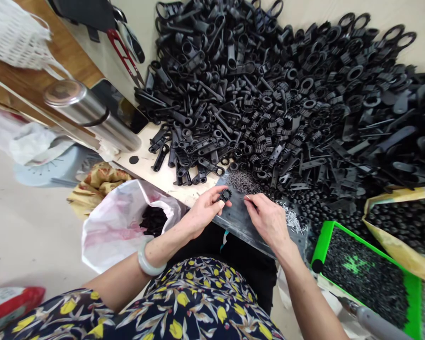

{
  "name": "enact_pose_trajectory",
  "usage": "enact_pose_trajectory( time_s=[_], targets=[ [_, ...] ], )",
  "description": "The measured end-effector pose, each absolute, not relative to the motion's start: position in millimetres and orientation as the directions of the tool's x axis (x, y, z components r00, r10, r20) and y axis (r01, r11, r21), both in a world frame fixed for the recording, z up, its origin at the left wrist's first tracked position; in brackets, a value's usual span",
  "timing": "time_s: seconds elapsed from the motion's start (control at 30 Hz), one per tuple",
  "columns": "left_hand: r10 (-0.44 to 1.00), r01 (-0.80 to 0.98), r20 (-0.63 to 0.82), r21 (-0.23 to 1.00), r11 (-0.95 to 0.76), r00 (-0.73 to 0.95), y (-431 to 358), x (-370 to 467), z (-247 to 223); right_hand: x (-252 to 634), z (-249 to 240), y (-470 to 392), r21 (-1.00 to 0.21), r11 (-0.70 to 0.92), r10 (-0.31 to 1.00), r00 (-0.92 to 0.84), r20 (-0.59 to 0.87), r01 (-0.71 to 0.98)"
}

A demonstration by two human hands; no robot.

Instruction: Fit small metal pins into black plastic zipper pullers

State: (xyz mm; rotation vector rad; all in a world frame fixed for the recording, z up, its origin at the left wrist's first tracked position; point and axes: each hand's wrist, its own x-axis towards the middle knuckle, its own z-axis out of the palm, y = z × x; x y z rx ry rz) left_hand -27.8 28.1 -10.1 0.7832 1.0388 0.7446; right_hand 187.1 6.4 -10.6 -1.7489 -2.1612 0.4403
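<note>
My left hand (208, 208) is closed on a round black plastic ring part (225, 194), gripped between thumb and fingers above the grey work mat (238, 218). To its right, my right hand (267, 216) pinches a tiny thin piece (248, 197) that looks like a metal pin. The two hands are a short gap apart. Beyond them lies a small heap of tiny dark metal pieces (242, 182), and right of my right hand are loose silvery pins (293, 218).
A large pile of black plastic parts (233, 94) covers the table's back. A green tray (335, 227) and a power tool (375, 321) are at the right. At the left stand a steel flask (116, 132) and a white bag (109, 222).
</note>
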Motion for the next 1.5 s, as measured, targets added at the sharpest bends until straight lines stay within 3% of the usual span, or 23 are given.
enact_pose_trajectory(
  time_s=[0.1,0.27,0.43,0.9,1.17,1.5],
  targets=[
    [0.825,-0.132,-0.451,0.846,0.516,0.340,25,-26,-9,183,-7,3,-0.442,0.199,0.979,-0.196,0.053,0.875],
    [0.835,-0.082,-0.403,0.883,0.463,0.374,19,-19,-2,169,-4,5,-0.691,0.073,0.994,-0.109,-0.009,0.719],
    [0.825,-0.052,-0.369,0.901,0.430,0.429,15,-17,-4,166,-10,11,-0.792,0.074,0.986,-0.161,-0.031,0.606],
    [0.742,0.128,-0.406,0.906,0.404,0.533,7,-14,-9,178,1,-11,-0.802,0.018,0.970,-0.205,-0.131,0.597],
    [0.644,-0.073,-0.453,0.781,0.620,0.617,8,-13,-9,179,-6,-23,-0.815,0.008,0.973,-0.193,-0.127,0.579],
    [0.634,-0.097,-0.458,0.759,0.644,0.623,12,-19,-10,180,-9,-15,-0.833,0.008,0.967,-0.216,-0.135,0.554]
  ],
)
